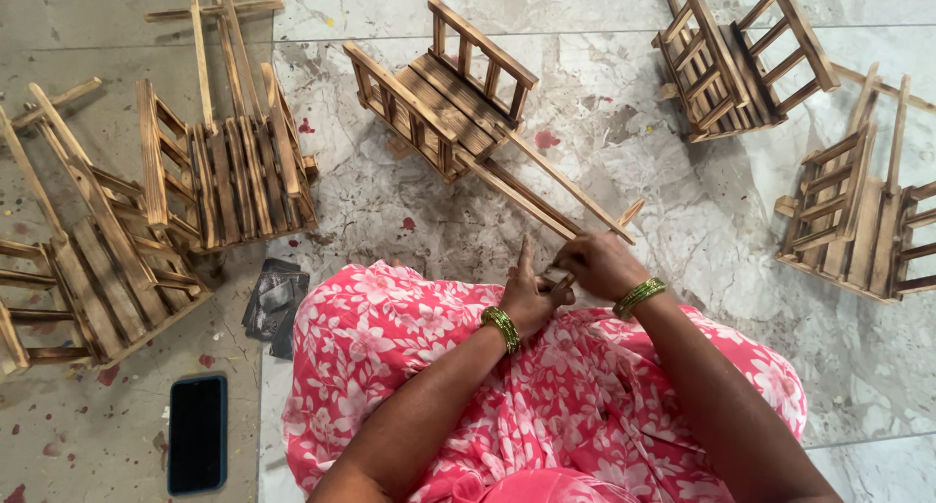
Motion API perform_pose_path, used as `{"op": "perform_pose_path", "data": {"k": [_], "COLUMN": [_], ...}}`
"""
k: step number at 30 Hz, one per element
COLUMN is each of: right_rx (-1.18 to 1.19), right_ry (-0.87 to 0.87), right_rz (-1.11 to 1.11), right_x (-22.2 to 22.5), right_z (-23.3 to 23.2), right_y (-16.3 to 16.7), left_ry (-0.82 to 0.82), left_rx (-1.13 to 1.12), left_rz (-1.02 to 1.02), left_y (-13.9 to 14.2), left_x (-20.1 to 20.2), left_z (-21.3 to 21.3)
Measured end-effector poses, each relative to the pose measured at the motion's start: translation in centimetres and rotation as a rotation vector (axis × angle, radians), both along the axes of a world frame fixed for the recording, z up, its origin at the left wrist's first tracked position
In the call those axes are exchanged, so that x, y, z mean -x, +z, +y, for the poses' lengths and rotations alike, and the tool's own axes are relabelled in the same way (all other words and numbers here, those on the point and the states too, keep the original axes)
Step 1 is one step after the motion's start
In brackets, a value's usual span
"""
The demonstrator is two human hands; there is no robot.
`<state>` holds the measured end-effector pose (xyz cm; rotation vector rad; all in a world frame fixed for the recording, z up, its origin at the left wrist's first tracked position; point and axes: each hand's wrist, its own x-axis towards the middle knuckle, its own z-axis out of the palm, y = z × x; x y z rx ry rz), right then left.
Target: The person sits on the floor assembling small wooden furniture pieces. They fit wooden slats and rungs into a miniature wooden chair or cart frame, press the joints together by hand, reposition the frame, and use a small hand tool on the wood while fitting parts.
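Observation:
A small wooden slatted cart [444, 98] with two long handle bars [546, 196] lies on the marble floor in front of me. My right hand [597, 264] is closed around the near end of the handle bars, by a short crosspiece [630, 213]. My left hand [531, 293] sits right beside it, index finger pointing up, pinching a small pale piece [560, 278] between the two hands. Both wrists wear green bangles. My lap is covered in pink floral cloth [546, 386].
Other wooden carts lie around: two at the left [229, 167] [88, 259], one at the top right [736, 59], one at the right [863, 220]. A dark phone [197, 433] and dark sheets [275, 303] lie on the floor at lower left.

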<state>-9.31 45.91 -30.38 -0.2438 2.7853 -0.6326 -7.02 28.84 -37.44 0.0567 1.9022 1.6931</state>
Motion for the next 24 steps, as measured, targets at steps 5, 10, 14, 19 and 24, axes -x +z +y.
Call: {"op": "perform_pose_path", "data": {"k": [5, 10, 14, 19, 24], "right_rx": [-0.143, 0.133, 0.513, 0.680, 0.862], "right_ry": [0.004, 0.038, -0.227, -0.687, -0.763], "right_rz": [0.168, 0.000, 0.120, 0.422, 0.540], "right_x": [0.4, -0.8, -1.2, -1.8, -2.0], "right_z": [0.3, -0.5, 2.6, 6.7, 7.6], "right_y": [-0.5, -2.0, -1.1, 0.7, 0.4], "left_ry": [0.029, 0.057, 0.096, 0.066, 0.114], "left_rx": [-0.008, 0.083, -0.177, -0.305, -0.382], "left_rz": [-0.035, 0.130, 0.007, -0.018, 0.063], "left_y": [-0.8, -1.3, -0.6, 1.0, 1.6], "left_x": [0.0, -0.3, -0.2, 0.1, -0.1], "left_z": [0.3, 0.2, 0.3, 0.1, -0.3]}}
